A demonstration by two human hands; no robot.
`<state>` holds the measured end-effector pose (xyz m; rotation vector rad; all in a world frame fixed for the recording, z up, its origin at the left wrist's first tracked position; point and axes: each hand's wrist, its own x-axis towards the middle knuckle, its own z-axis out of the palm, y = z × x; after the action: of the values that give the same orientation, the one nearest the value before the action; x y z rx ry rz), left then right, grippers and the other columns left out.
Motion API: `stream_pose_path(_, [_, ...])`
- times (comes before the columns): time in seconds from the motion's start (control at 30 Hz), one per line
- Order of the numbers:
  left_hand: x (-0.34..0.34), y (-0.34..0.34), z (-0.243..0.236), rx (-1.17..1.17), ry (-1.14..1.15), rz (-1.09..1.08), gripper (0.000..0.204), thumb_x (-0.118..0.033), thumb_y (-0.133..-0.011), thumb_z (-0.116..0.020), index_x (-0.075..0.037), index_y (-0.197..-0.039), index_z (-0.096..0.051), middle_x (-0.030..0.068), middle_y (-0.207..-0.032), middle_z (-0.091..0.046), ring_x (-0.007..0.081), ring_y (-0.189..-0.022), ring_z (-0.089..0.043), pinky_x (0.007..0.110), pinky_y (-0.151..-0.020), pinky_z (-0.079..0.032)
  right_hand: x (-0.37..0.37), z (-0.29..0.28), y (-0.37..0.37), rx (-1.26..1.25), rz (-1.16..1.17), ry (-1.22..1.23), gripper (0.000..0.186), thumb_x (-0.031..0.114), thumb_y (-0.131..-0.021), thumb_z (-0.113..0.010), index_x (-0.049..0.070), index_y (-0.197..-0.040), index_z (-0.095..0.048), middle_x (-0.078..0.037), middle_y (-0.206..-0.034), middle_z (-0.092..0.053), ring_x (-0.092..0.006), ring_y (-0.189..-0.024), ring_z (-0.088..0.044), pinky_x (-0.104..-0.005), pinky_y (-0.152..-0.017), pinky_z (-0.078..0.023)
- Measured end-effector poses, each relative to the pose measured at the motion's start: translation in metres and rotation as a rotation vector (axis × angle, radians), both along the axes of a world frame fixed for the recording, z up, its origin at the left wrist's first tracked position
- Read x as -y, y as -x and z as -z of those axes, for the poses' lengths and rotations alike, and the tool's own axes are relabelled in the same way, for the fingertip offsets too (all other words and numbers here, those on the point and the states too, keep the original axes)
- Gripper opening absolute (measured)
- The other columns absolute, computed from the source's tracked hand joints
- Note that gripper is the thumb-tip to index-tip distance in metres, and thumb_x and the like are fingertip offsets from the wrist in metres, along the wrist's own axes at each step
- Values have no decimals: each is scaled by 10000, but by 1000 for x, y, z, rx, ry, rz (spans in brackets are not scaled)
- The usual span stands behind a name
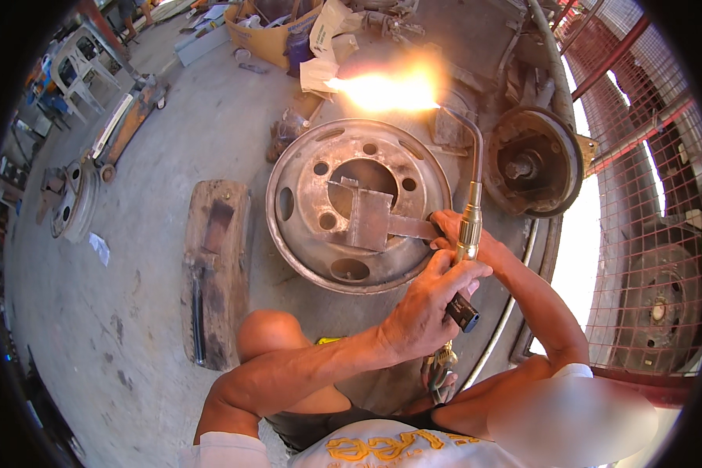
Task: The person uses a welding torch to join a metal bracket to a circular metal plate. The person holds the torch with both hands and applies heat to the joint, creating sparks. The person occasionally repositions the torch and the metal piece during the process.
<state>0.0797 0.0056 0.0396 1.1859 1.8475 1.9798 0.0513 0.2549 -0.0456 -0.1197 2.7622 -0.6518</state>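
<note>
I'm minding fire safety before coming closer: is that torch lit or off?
Lit: the torch has a glaring white flame with orange edges at its bent neck's tip, beyond the wheel rim.

Daylight bright across the concrete floor. Torch flame burned out to white, orange at its fringes. Strong glare behind the mesh fence (detail lost there). Wheel reads sharp. Smooth oval blur, lower right. Fisheye bends straight edges; corners fall to black.
</note>
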Motion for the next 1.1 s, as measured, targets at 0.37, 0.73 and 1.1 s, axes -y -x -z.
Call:
stream_pose_path(0.37, [7,-9,2,-3,31,31,406,56,-983,-687,-71,-1366,-640,109,-1016,-589,200,-855,-630,370,-813,-540,13,20,-16,57,7,-28,606,509,-911,-806,-17,-1123,-592,-183,-954,-613,-346,-950,-637,-450,-813,-500])
stream_pose_path(0.73, [11,-16,0,-73,52,99,619,141,-768,-644,-50,-1355,-598,178,-1120,-558,383,-1079,-583,519,-971,-471,99,18,-74,-223,218,328,619,429,-937,-855,-8,-1328,-656,-127,-1033,-701,-234,-940,-681,-389,-828,-563])
stream_pose_path(1.1, [8,-20,-2,-91,-45,46,353,1,-999,-686,-65,-1342,-632,153,-1127,-603,315,-1030,-587,421,-927,-453,135,22,-61,522,614,1087,445,195,-985,-813,18,-1353,-635,-16,-938,-690,-93,-749,-660,-242,-673,-574])
